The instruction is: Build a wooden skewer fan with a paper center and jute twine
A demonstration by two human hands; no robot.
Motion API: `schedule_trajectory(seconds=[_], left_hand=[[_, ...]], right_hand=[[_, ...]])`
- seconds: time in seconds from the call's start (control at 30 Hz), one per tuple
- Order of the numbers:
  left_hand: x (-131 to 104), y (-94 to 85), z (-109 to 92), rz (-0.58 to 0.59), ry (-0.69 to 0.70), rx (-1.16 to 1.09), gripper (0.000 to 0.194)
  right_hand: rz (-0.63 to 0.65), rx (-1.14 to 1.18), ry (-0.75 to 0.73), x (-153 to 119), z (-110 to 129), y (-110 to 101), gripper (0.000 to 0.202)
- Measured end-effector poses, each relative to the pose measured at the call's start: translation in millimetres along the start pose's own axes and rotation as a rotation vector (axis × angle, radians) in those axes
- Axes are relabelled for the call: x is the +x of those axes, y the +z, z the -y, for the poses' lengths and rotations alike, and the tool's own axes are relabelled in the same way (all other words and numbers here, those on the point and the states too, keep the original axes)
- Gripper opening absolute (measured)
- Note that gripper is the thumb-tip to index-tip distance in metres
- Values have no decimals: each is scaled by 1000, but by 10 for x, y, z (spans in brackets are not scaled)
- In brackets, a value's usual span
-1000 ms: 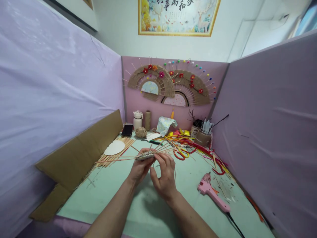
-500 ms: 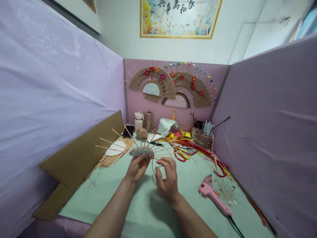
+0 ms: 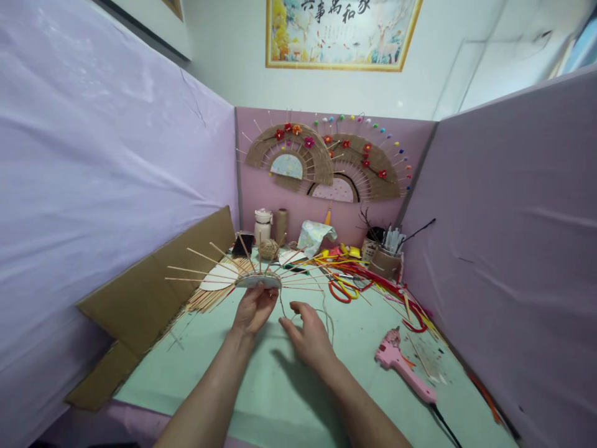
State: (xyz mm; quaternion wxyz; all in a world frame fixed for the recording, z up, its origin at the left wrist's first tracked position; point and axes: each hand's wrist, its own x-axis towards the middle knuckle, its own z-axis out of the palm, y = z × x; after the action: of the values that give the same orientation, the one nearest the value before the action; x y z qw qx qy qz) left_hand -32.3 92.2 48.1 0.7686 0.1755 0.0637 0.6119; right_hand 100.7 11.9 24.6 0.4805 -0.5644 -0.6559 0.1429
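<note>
My left hand [image 3: 254, 309] is closed on the lower edge of a small half-round piece [image 3: 258, 282], from which several thin sticks fan outward. A thin twine [image 3: 282, 303] hangs from the right end of that piece and loops over the green tabletop. My right hand [image 3: 308, 330] is just right of the twine, thumb and fingers apart, with nothing visibly held between them. Behind the fan sits a ball of twine [image 3: 268, 249].
Thin sticks [image 3: 209, 298] and cardboard [image 3: 158, 292] lie at left. Scissors [image 3: 344, 290] and coloured stems are at centre right, before a pot [image 3: 385, 263]. A pink glue gun [image 3: 405, 367] with a cable rests at right. Finished fans [image 3: 286, 149] hang behind.
The half-round piece and my left hand have shifted left. My right hand has moved slightly left and down, its fingers wider apart. More twine shows trailing to the right.
</note>
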Motion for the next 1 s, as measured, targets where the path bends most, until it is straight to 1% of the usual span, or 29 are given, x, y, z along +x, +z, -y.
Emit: schedule_trajectory(seconds=[0.07,0.1,0.17,0.23,0.33,0.5,0.6,0.7,0.77,0.87,0.93,1.0], left_hand=[[-1,-8,15,-29,3,11,18],[-1,-10,24,-45,7,18,18],[3,-14,35,-84,20,40,17],[13,-16,34,-116,42,58,17],[25,-17,12,-134,71,62,17],[13,-9,-2,-101,72,66,18],[14,-5,3,-77,75,69,20],[33,-8,-6,-97,101,59,19],[43,-12,-23,-106,104,52,19],[41,-15,-55,-88,87,64,22],[34,-9,-75,-71,93,75,23],[27,1,-92,-57,107,91,22]], right_hand=[[39,124,43,2,-7,31,36],[61,202,73,6,-2,39,36],[121,354,143,22,20,35,28],[161,439,182,42,47,5,16],[162,425,141,59,75,-55,16],[182,316,90,44,85,-98,13],[154,319,109,44,81,-100,13],[149,439,204,64,72,-108,15],[182,591,321,84,74,-130,18],[219,804,504,117,88,-214,23],[224,880,549,141,96,-304,26],[215,946,552,166,93,-410,30]])
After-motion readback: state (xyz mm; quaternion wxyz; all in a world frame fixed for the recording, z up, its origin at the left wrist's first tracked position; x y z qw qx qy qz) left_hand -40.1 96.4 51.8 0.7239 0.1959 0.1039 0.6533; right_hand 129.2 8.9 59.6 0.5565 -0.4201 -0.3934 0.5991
